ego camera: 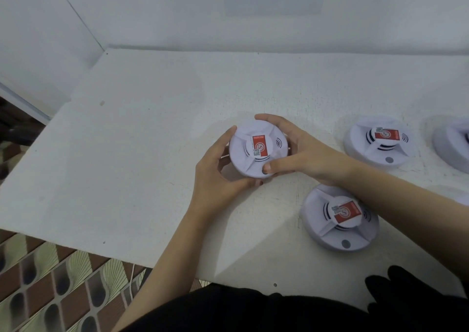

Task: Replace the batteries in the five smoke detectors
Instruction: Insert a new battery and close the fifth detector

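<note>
A round white smoke detector (243, 158) with a red label on its top is held just above the white table (142, 154), near the middle. My left hand (215, 177) cups its left and lower rim. My right hand (297, 151) grips its right side, thumb on the front edge and fingers over the far edge. Another detector (340, 217) lies face up under my right forearm. A third detector (380, 141) lies to the right, and a fourth detector (454, 144) is cut off by the right frame edge.
The table stands in a corner, with white walls (177, 14) behind and to the left. Its near edge runs across the lower frame, above a patterned tile floor (50, 288). A thin white cable (132, 281) hangs below the edge. Dark clothing fills the bottom.
</note>
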The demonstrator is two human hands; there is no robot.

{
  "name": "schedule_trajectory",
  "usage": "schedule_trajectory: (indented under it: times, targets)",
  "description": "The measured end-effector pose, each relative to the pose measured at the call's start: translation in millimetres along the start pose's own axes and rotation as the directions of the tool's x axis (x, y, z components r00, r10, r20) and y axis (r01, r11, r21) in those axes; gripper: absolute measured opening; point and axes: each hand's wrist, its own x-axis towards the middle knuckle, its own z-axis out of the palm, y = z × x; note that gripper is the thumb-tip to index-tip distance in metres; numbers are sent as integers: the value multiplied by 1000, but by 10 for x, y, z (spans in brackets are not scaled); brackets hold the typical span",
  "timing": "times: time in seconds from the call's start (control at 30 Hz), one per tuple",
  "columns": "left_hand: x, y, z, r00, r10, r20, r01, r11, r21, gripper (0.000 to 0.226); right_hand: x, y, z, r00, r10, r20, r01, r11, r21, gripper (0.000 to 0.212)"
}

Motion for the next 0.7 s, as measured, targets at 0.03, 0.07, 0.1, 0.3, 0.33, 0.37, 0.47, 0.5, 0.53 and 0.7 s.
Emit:
schedule_trajectory:
  times: [0.03,0.07,0.1,0.3,0.33,0.37,0.47,0.5,0.53,0.7]
  targets:
    - [-1,2,1,1000,-3,-2,3,1000,-3,84,-1,-1,1,1000,-3,2,3,1000,0,84]
    - [-2,2,3,1000,-4,-4,4,1000,-4,85,-1,2,2,1000,-5,3,5,1000,-2,84]
    - [-2,2,5,1000,-6,-8,6,1000,-6,85,-1,4,1,1000,-5,3,5,1000,-3,85]
    - [3,-4,10,1000,0,-15,0,1000,16,85,2,10,2,1000,-23,8,23,1000,-13,85]
    - [4,-6,10,1000,0,-17,0,1000,18,86,2,14,1,1000,-25,9,25,1000,-15,85]
    - [2,-5,10,1000,-2,-18,3,1000,17,86,2,14,1,1000,-25,10,26,1000,-17,84]
    - [-2,-9,14,1000,-3,-23,3,1000,14,88,5,17,2,1000,-27,15,27,999,-21,84]
    - [-2,-11,16,1000,-1,-24,1,1000,17,89,5,14,1,1000,-27,15,27,999,-20,84]
    - [-2,-15,19,1000,-2,-27,3,1000,16,89,6,15,0,1000,-27,16,27,999,-17,84]
    - [7,-29,13,1000,3,-25,-3,1000,25,89,2,25,0,999,-27,24,27,1000,-5,85]
